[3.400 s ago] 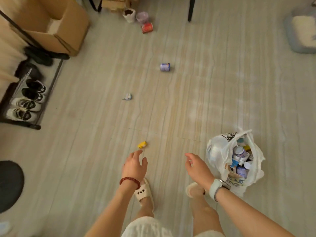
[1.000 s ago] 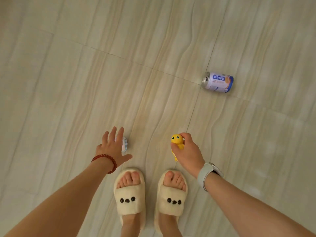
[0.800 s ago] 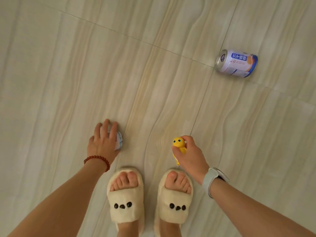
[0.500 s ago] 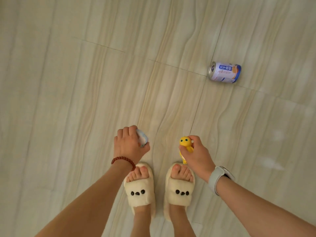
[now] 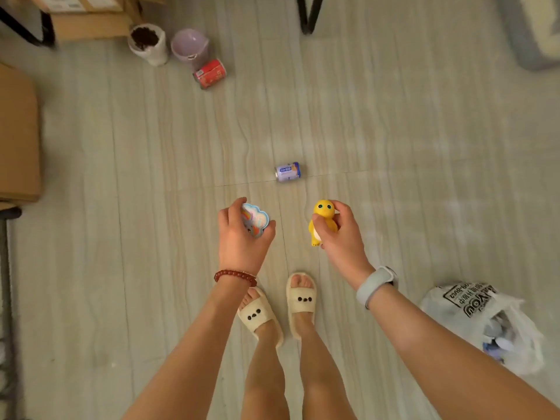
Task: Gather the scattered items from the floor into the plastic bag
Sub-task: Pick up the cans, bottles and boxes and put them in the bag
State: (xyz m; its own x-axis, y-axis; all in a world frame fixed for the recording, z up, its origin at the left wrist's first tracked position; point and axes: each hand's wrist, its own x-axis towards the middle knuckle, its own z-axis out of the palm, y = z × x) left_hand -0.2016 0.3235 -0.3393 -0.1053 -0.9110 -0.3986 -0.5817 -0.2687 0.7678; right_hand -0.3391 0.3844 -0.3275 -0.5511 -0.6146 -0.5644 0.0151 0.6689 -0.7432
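Since half a second ago the person has straightened up, so both hands have risen off the floor and the view has widened to take in the bag and the far cans; the small flat piece that lay by the left foot is now off the floor.

The left hand [image 5: 244,237] curls round a flat cloud-shaped rainbow sticker toy [image 5: 255,222], thumb on one edge and fingers behind it; the right hand [image 5: 339,234] grips a yellow duck figure [image 5: 322,221] round its body, head poking up above the thumb; neither hand has room for more.

The step in hand looks to be carrying both to the plastic bag [image 5: 472,307], which slumps on the floor by the lower right edge of the view, behind the right forearm; to do it well, turn right, lower each hand over the bag's mouth and let go inside it, not from high up, since the bag is soft and its mouth sags; the thin flat piece could slip past the rim.

The duck is smooth, rounded, bright yellow with a pale belly; the flat piece is glossy with pastel stripes.

On the floor ahead a purple-and-white can [image 5: 288,172] lies on its side just beyond the hands; a red can [image 5: 210,73] lies farther off toward the top edge, beside a lilac cup [image 5: 190,45] and a white pot of soil [image 5: 148,42].
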